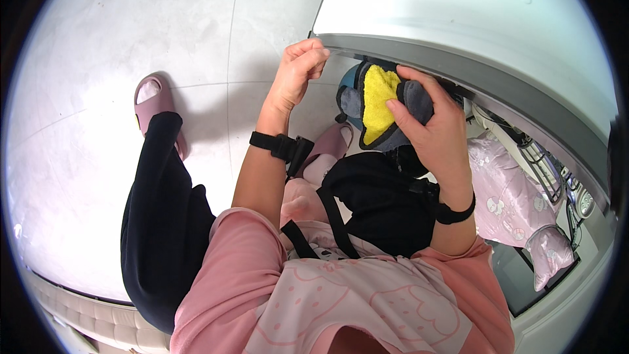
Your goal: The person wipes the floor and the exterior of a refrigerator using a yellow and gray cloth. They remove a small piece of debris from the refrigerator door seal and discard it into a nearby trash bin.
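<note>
A yellow and dark grey plush cloth (377, 103) with black edging hangs from my right hand (427, 118), pinched between thumb and fingers. Its upper edge lies close under the rim of a large white appliance or cabinet top. My left hand (302, 66) is curled into a loose fist beside the corner of that top, to the left of the cloth. No object shows in its fingers, though the inside of the fist is hidden. Each wrist wears a black strap, and the left one carries a small black device.
The white top with a grey edge (417, 54) spans the upper right. Beneath it, at the right, are a pink patterned satin fabric (506, 191), cables and a wire rack (543, 172). A tufted beige panel (108, 322) borders the tiled floor at lower left. Pink slippers (159, 96) are on my feet.
</note>
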Motion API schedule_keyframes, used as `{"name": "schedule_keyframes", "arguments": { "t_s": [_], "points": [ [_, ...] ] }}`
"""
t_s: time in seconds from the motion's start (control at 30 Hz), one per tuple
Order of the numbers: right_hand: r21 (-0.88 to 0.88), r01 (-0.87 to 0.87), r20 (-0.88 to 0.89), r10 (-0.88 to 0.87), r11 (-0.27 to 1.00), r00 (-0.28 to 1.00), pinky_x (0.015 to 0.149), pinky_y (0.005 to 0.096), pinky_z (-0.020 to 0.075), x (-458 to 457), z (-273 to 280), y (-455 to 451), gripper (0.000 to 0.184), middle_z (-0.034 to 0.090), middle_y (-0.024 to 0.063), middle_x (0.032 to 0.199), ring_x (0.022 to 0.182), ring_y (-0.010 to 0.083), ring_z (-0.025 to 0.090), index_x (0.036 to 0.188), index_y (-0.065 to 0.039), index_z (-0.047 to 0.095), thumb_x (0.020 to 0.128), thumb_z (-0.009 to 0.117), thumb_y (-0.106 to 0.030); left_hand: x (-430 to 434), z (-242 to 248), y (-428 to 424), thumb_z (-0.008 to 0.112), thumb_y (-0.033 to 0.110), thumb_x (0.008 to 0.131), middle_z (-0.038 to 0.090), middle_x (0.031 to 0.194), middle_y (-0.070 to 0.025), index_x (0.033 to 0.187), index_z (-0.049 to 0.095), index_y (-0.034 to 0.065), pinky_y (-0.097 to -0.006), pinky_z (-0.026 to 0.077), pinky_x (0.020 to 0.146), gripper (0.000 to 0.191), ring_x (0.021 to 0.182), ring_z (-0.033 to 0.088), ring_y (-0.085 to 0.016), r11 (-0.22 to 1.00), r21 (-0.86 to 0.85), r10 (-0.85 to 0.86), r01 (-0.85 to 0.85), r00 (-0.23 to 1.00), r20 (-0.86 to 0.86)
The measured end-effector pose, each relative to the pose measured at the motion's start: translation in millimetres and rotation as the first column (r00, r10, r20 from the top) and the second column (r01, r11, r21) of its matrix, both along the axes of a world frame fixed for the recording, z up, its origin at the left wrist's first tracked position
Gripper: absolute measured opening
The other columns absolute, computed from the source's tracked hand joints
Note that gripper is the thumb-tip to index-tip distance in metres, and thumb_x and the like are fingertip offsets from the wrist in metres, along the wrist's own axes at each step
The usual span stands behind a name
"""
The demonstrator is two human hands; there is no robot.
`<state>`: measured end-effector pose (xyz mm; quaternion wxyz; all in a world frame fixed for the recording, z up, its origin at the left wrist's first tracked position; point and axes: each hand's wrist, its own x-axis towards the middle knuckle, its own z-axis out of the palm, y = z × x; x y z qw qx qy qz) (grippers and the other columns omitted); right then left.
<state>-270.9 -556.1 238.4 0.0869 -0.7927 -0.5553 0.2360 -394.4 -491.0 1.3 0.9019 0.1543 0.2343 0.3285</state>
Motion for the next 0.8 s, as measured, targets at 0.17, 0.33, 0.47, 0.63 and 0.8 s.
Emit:
{"name": "schedule_keyframes", "arguments": {
  "t_s": [0.17, 0.33, 0.47, 0.63, 0.8],
  "points": [
    [-0.006, -0.006, 0.003, 0.006, 1.0, 1.0, 0.09, 0.037, 0.0526, 1, 1, -1, 0.039, 0.07, 0.0172, 0.112, 0.104, 0.0339, 0.068, 0.119, -0.003, 0.064, 0.085, 0.075, -0.019, -9, 12, 1, 0.059, 0.01, 0.092, 0.049, 0.08, 0.0011, 0.069, 0.049, 0.0098, -0.0235, 0.028, 0.052, 0.025, 0.058, 0.032, -0.006, 0.991, 0.031, 0.121, -0.127, 0.982, 0.142],
    [0.008, -0.009, -0.003, 0.009, 1.0, 1.0, 0.09, 0.0373, 0.0528, 2, 1, -2, 0.039, 0.07, 0.0167, 0.112, 0.103, 0.0344, 0.068, 0.119, -0.003, 0.064, 0.085, 0.075, -0.02, -11, 16, 12, 0.062, 0.012, 0.094, 0.054, 0.071, 0.0001, 0.073, 0.055, 0.0095, -0.0223, 0.03, 0.05, 0.022, 0.055, 0.034, -0.006, 0.997, -0.074, 0.024, -0.014, 0.991, 0.133],
    [0.039, -0.033, 0.011, 0.032, 0.999, 0.999, 0.089, 0.0376, 0.053, 3, 0, -3, 0.04, 0.07, 0.0172, 0.112, 0.102, 0.0345, 0.068, 0.119, -0.003, 0.064, 0.085, 0.075, -0.02, 3, 24, 12, 0.07, 0.021, 0.091, 0.056, 0.065, 0.0017, 0.072, 0.06, 0.0078, -0.0235, 0.037, 0.054, 0.025, 0.059, 0.045, -0.006, 0.974, 0.037, -0.183, 0.223, 0.877, -0.445],
    [-0.011, 0.018, -0.01, -0.018, 1.0, 1.0, 0.092, 0.0345, 0.0505, 4, 2, -5, 0.04, 0.07, 0.0154, 0.114, 0.104, 0.0286, 0.068, 0.12, -0.003, 0.064, 0.085, 0.075, -0.016, 18, 30, 8, 0.072, 0.023, 0.093, 0.062, 0.074, 0.0029, 0.088, 0.069, 0.0052, -0.0225, 0.041, 0.06, 0.019, 0.066, 0.05, -0.005, 0.879, 0.285, -0.148, 0.382, 0.787, -0.598],
    [0.031, -0.054, 0.036, 0.053, 0.998, 0.998, 0.086, 0.0393, 0.0536, 9, 3, -8, 0.041, 0.069, 0.0195, 0.109, 0.099, 0.0368, 0.068, 0.119, -0.003, 0.062, 0.085, 0.074, -0.022, 11, 36, 15, 0.071, 0.018, 0.093, 0.068, 0.083, 0.0011, 0.094, 0.073, 0.003, -0.0247, 0.047, 0.074, 0.015, 0.08, 0.056, -0.007, 0.82, 0.343, -0.193, 0.459, 0.785, -0.588]
  ]
}}
